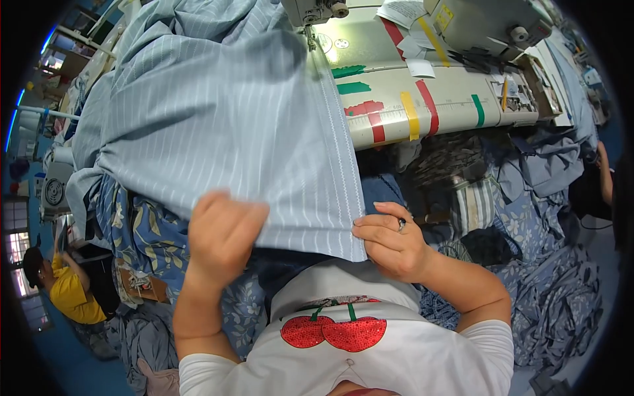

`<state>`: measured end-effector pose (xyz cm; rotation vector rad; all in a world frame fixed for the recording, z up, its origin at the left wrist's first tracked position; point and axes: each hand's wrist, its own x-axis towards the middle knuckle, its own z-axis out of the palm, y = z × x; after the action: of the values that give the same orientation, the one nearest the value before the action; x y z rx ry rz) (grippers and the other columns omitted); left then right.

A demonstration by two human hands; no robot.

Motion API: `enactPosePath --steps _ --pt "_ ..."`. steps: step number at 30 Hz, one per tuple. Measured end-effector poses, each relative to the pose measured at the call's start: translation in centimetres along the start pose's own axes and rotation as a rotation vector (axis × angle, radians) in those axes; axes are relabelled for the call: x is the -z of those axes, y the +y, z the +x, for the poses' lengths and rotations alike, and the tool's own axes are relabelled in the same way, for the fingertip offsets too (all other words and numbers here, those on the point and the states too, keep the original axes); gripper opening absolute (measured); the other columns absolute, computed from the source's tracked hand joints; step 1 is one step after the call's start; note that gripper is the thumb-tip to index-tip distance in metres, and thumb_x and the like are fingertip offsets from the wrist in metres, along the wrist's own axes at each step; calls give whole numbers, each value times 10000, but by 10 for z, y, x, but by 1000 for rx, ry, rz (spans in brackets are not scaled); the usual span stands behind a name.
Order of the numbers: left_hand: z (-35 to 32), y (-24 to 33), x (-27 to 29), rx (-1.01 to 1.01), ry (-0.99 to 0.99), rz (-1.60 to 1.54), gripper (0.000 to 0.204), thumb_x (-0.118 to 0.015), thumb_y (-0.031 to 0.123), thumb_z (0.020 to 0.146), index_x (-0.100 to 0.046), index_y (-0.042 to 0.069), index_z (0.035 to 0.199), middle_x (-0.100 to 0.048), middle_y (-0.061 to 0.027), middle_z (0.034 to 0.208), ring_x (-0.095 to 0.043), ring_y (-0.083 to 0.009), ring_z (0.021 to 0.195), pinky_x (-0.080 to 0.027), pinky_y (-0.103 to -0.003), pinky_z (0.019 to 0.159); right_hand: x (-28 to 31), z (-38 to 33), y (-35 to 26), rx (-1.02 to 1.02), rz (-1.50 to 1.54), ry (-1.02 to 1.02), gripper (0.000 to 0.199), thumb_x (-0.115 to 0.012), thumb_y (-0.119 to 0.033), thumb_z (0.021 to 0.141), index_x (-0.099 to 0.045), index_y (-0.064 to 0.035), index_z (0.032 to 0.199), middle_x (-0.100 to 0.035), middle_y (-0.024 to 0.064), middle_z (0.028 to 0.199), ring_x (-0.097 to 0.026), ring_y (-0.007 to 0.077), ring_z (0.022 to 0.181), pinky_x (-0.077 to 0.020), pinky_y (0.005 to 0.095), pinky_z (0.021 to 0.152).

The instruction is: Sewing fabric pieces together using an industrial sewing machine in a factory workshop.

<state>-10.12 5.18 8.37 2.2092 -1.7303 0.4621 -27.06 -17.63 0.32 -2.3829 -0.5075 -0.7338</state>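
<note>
A light blue striped cloth [218, 125] stretches from the sewing machine [323, 10] down toward my body, with a stitched hem along its right edge. My right hand [395, 244], with a ring on one finger, pinches the near right corner of the cloth beside that hem. Further left, my left hand [228, 231] is curled at the near edge of the cloth and blurred by motion; its fingertips are hidden in the fabric. The hem's far end lies by the machine's needle and presser foot [312, 41].
Coloured tape strips and a ruler scale mark the machine bed [396, 112]. Scissors [485, 63] and papers [403, 13] lie on the machine table. Heaps of blue floral fabric [528, 290] surround me. A person in a yellow top [76, 290] sits at left; another person's arm [604, 173] shows at right.
</note>
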Motion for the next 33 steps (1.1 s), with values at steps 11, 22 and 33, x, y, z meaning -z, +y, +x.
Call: enactPosePath --steps 11,22,33 --pt "52 -13 -19 247 -425 -868 258 -580 46 845 -599 20 1102 -627 -149 1013 -606 -330 963 -477 -381 843 -11 -6 5 -92 45 -42 160 -610 39 578 -565 -7 724 -618 103 916 -640 250 889 -400 451 948" --pt "174 -158 -137 701 211 -186 528 -683 315 809 -534 40 1234 -500 -203 1281 -485 -386 1159 -424 -445 950 -22 -7 9 -176 70 -35 179 -574 66 567 -548 -21 721 -611 116 892 -634 262 854 -424 464 898" --pt "211 -223 -208 377 29 -258 411 -674 366 791 -648 118 1118 -645 -130 1059 -599 -315 1018 -445 -455 896 -21 -10 8 -240 117 -80 189 -607 16 549 -566 -22 730 -627 118 900 -641 262 877 -416 460 907"
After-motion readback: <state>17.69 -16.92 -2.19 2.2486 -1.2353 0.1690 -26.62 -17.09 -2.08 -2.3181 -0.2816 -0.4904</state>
